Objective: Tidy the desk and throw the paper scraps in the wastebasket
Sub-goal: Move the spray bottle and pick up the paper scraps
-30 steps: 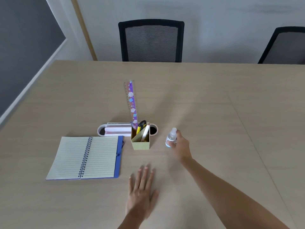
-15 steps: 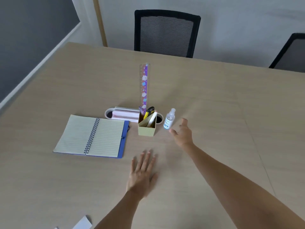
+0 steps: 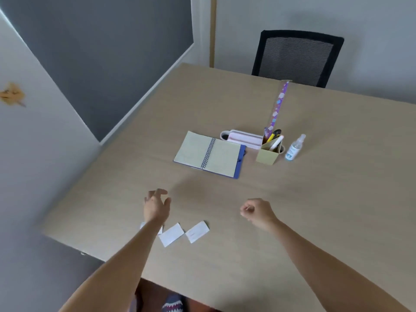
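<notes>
A: Largest first. Desk [image 3: 326, 199] filled the frame; black chair [image 3: 297, 57] at upper right.

B: Open notebook [image 3: 210, 154] lay centre, pen holder [image 3: 267, 154] and spray bottle [image 3: 293, 148] to its right.

A: Hands?

B: Left hand [image 3: 156, 206] hovered, fingers spread, empty. Right hand [image 3: 256, 211] curled into a loose fist; contents indeterminate.

A: Scraps?

B: Paper scraps [image 3: 172, 234] lay lower centre, just beside the left wrist.

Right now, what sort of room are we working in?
Probably an office or meeting room: a large wooden table, a black mesh office chair behind it, and a pen holder beside an open spiral notebook.
</notes>
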A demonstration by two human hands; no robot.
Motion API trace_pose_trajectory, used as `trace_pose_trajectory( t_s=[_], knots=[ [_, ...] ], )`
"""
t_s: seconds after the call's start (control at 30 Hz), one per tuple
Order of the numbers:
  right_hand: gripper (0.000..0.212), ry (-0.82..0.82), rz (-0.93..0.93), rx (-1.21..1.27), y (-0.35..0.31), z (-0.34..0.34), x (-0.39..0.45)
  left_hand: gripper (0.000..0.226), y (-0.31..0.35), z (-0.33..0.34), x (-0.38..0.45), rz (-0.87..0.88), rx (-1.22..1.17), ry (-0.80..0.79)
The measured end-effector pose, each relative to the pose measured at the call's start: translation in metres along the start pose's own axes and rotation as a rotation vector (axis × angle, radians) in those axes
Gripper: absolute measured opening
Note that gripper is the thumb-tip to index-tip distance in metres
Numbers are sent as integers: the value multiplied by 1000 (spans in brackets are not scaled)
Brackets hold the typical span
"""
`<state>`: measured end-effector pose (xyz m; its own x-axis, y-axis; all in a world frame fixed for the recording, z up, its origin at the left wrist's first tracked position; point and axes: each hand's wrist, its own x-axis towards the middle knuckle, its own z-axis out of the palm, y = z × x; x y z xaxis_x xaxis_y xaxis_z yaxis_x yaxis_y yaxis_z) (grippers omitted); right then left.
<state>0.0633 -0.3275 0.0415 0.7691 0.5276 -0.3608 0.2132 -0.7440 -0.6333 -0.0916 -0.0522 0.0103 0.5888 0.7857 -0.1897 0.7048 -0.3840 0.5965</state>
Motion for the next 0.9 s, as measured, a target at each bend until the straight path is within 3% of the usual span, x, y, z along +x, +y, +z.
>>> trace_pose_trajectory(
  t_s=[0.03, 0.1, 0.17, 0.3, 0.43, 0.57, 0.67, 0.8, 0.9],
  knots=[
    [8, -52, -32, -21, -11, 21, -6, 40, -23, -13, 4, -29, 116, -91],
    [39, -148, -85, -117, -31, 63, -13, 63, -54, -28, 6, -13, 313, -304],
    [57, -205, -130, -249, -45, 100, -17, 71, -69, -33, 1, 50, 380, -379],
    [56, -131, -146, -505, -59, 142, -26, 58, -85, -37, 0, 158, 367, -379],
    [30, -75, -95, -490, -54, 148, -28, 19, -103, -43, 0, 97, 298, -329],
    [21, -144, -48, -489, -51, 141, -25, 26, -112, -40, -5, 120, 280, -286],
    [33, -237, -30, -409, -60, 135, -25, 31, -114, -39, -10, 133, 263, -246],
    [52, -206, -52, -213, -88, 137, -23, 27, -122, -35, -19, 142, 344, -185],
    [56, -350, -171, -237, -117, 151, -16, 28, -127, -34, -26, 118, 326, -183]
  ],
)
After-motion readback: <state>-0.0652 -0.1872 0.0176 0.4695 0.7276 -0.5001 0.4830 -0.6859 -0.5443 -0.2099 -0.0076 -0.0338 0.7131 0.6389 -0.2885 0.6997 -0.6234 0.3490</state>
